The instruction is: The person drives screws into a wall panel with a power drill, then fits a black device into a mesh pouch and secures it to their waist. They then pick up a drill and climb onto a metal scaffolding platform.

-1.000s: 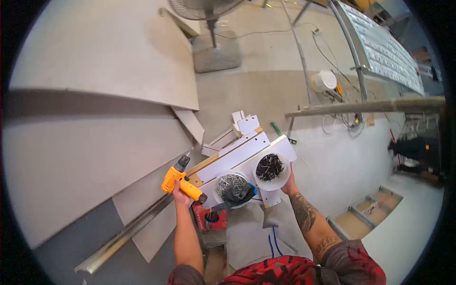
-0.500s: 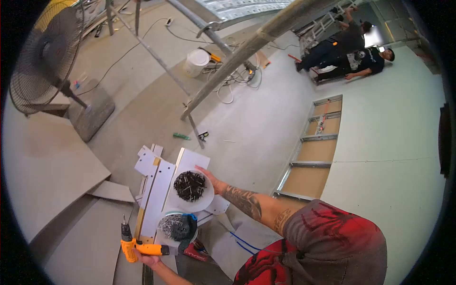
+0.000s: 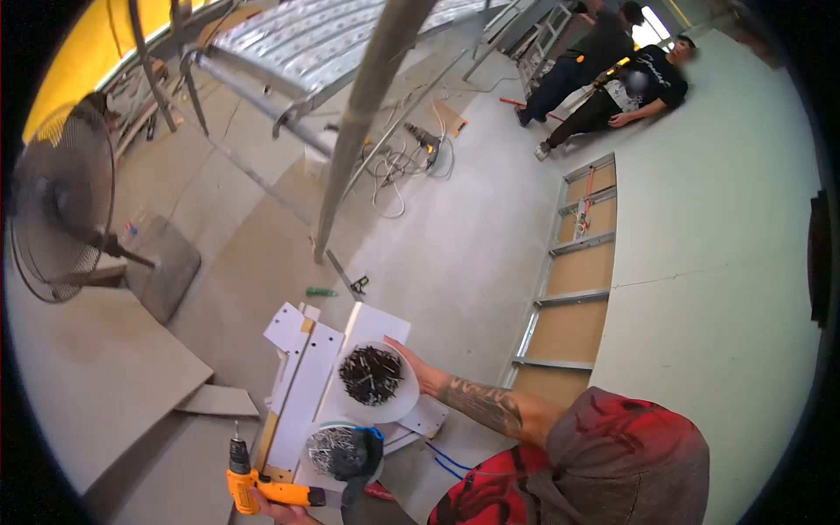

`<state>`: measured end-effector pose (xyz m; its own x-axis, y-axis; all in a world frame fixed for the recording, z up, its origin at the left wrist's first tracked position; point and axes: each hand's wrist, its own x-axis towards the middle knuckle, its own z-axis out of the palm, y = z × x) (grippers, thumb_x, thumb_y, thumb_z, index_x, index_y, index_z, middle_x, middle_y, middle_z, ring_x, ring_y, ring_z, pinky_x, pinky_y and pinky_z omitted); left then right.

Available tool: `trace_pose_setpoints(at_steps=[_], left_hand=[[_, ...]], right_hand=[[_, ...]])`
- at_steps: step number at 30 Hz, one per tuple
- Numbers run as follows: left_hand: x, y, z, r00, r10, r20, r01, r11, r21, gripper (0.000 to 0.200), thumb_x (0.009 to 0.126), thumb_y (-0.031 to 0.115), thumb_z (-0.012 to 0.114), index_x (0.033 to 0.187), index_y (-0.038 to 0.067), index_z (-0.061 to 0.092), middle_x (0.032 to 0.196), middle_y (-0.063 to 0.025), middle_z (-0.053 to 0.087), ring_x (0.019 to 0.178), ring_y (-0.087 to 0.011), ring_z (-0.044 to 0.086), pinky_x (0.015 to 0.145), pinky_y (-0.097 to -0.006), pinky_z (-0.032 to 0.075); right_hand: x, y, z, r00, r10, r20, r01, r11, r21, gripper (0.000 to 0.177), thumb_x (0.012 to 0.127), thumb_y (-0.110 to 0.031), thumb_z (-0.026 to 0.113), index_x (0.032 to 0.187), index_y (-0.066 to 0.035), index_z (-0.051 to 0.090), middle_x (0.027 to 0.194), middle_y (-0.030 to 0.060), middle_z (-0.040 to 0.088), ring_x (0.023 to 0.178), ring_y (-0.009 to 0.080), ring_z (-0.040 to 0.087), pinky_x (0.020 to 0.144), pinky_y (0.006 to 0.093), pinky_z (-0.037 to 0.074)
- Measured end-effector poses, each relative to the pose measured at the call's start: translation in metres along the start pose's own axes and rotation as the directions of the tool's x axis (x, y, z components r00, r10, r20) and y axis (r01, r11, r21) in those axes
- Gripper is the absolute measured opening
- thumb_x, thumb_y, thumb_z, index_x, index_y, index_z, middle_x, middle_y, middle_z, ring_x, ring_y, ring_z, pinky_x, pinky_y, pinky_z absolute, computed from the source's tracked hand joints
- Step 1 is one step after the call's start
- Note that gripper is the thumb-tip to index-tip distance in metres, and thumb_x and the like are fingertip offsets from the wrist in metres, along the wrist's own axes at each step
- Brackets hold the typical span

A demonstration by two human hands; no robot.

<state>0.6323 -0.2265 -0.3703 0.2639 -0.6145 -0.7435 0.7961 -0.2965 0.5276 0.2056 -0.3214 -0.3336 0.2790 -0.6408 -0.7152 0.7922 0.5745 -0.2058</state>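
My left hand [image 3: 278,509] is closed around the grip of an orange cordless drill [image 3: 249,488] with a black chuck; its bit points away from me. With my right hand [image 3: 422,371] I grip the rim side of a white tub [image 3: 404,398] filled with black screws [image 3: 371,374]. Beside it, nearer me, is a second round tub with silver screws [image 3: 331,448]. A dark grey cloth-like item with a blue edge [image 3: 360,453], perhaps a glove, lies over part of it. Both tubs are above white boards with holes [image 3: 297,389].
A metal scaffold pole [image 3: 363,131] and platform [image 3: 302,39] rise ahead. A fan [image 3: 66,201] and loose panels [image 3: 114,367] are at left. A corded drill [image 3: 424,140] with tangled cable lies on the floor. Two people [image 3: 647,79] are by the wall, which has an opening with metal framing [image 3: 573,297].
My view has tilted and turned, so more scaffold platform shows and the floor bucket is mostly hidden by the pole. Drill and tub remain in my hands.
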Motion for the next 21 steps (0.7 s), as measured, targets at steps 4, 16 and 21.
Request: trace_pose_setpoints(at_steps=[4,16,21], left_hand=[[0.019,0.018,0.034,0.985,-0.092,0.146,0.086,0.995,0.048,0.051,0.094,0.043,0.051,0.132,0.01,0.047,0.122,-0.0102,0.058,0.109,-0.0271,0.058,0.094,-0.0462,0.048],[0.119,0.077,0.169,0.655,-0.525,0.543,0.398,0.851,0.343,0.048,0.094,0.043,0.049,0.129,0.01,0.049,0.118,-0.0103,0.06,0.104,-0.0273,0.06,0.09,-0.0465,0.05],[0.152,0.099,0.186,0.561,-0.583,0.587,0.425,0.812,0.4,0.047,0.094,0.043,0.049,0.128,0.01,0.05,0.116,-0.0103,0.061,0.102,-0.0274,0.061,0.088,-0.0467,0.051]], right_hand=[[-0.037,0.001,0.033,0.994,-0.11,0.023,0.109,0.993,0.05,0.057,0.098,-0.05,0.041,0.119,-0.002,0.061,0.113,0.0136,0.067,0.099,0.025,0.066,0.092,0.0402,0.052],[-0.047,0.079,0.1,0.798,-0.589,-0.125,0.6,0.796,0.079,0.055,0.098,-0.047,0.04,0.122,-0.001,0.058,0.112,0.0131,0.067,0.096,0.0225,0.066,0.09,0.0383,0.053],[-0.049,0.109,0.109,0.675,-0.712,-0.194,0.732,0.679,0.054,0.057,0.099,-0.048,0.035,0.126,-0.003,0.056,0.117,0.0133,0.065,0.102,0.0243,0.065,0.091,0.0408,0.053]])
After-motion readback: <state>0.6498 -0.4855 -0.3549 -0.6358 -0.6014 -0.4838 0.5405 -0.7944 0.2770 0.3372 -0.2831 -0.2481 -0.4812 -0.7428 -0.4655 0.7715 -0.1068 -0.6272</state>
